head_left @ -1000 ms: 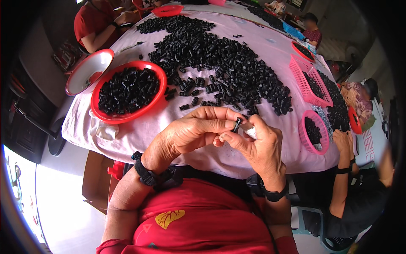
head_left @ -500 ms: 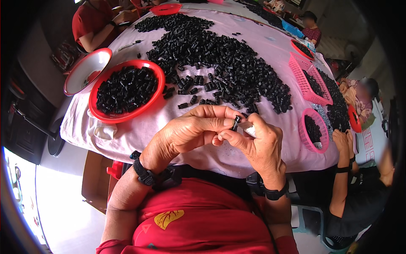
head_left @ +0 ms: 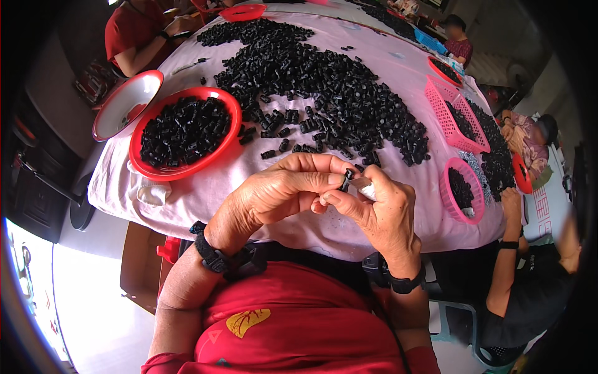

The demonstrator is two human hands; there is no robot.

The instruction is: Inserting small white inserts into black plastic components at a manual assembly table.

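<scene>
My left hand (head_left: 277,190) pinches a small black plastic part (head_left: 346,178) between thumb and fingertips, just above the near side of the table. Close against it, my right hand (head_left: 387,215) grips a small thin blade (head_left: 360,182) with a white wrapped end. The blade's edge is at the black part; whether it cuts in is too small to tell. Beyond my hands, a large heap of similar black parts (head_left: 311,81) spreads over the pink cloth (head_left: 199,199). Several loose ones lie nearest my left hand.
At left, a red basin (head_left: 233,128) holds many black parts, beside a tilted white basin with a red rim (head_left: 103,118). A pink basket (head_left: 445,118) and round pink basket (head_left: 476,215) stand at right. Other people sit around the table; a co-worker's arm (head_left: 506,262) is close at right.
My hands keep nearly the same place and grip, with the black part and blade still together. At the right, the co-worker's hand and forearm have shifted slightly.
</scene>
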